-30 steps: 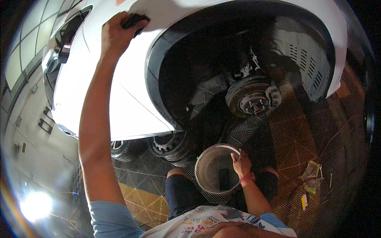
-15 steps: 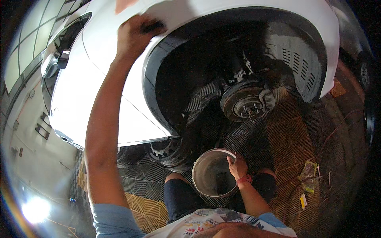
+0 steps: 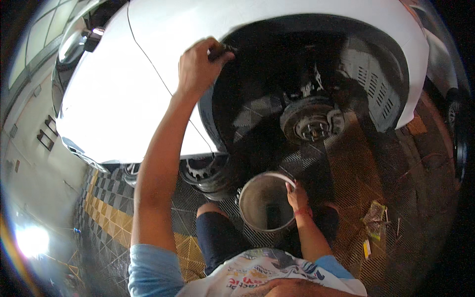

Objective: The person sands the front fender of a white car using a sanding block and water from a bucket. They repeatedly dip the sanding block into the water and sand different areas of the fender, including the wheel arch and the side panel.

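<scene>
My left hand (image 3: 198, 67) is raised at the edge of the white car's front wheel arch (image 3: 237, 37). Its fingers are closed round a small dark thing (image 3: 216, 52), whose kind I cannot make out. Low between my knees, my right hand (image 3: 297, 196) grips the right rim of a round, pale bucket (image 3: 253, 203). The bucket's mouth faces me, and a dark rectangular patch shows inside it. Within the wheel arch, the brake disc and hub (image 3: 311, 121) are bare, with studs sticking out.
A loose wheel (image 3: 210, 178) lies under the car's sill, left of the bucket. Grid floor tiles (image 3: 356, 163) run beneath. To the right are a crumpled clear packet (image 3: 374, 218) and a small yellow-and-white piece (image 3: 366, 249). At lower left a lamp (image 3: 32, 241) glares.
My left hand has come down the fender with the dark thing to the wheel arch edge. My right hand still grips the bucket. The view has shifted a little.
</scene>
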Tool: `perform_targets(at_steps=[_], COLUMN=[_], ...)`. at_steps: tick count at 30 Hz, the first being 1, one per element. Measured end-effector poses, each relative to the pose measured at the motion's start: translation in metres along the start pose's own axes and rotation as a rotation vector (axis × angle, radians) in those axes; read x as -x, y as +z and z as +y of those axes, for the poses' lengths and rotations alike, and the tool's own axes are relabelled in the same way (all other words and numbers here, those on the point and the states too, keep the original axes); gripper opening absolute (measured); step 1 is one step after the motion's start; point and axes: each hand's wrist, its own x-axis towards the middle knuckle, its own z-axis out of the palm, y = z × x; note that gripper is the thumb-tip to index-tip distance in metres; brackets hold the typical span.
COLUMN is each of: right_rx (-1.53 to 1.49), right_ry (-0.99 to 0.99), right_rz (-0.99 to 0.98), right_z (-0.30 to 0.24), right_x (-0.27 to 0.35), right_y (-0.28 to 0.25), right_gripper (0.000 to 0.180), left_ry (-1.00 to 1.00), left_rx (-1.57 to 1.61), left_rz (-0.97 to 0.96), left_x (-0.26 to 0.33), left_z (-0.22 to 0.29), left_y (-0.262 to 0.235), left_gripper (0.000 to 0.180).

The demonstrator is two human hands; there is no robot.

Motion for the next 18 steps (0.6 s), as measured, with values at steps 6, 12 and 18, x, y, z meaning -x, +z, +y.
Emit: perform_targets(at_steps=[6,12,18], right_rx=[0.012,0.253,0.128], right_ry=[-0.119,-0.307,-0.354], right_rz=[0.053,0.228,-0.308], right_z=[-0.006,-0.006,-0.046], right_x=[-0.005,0.010,0.040], right_y=[0.010,-0.006,0.040], right_gripper=[0.071,0.049,0.022], left_ry=[-0.384,-0.518,-0.428], left_rx=[0.357,0.372,0.158], left_rz=[-0.304,-0.599,-0.877], left_x=[0.246,0.457,0.503], left_z=[0.015,0.032,0.032], left_y=[0.081,0.163,0.180], left_gripper=[0.034,0.030,0.055])
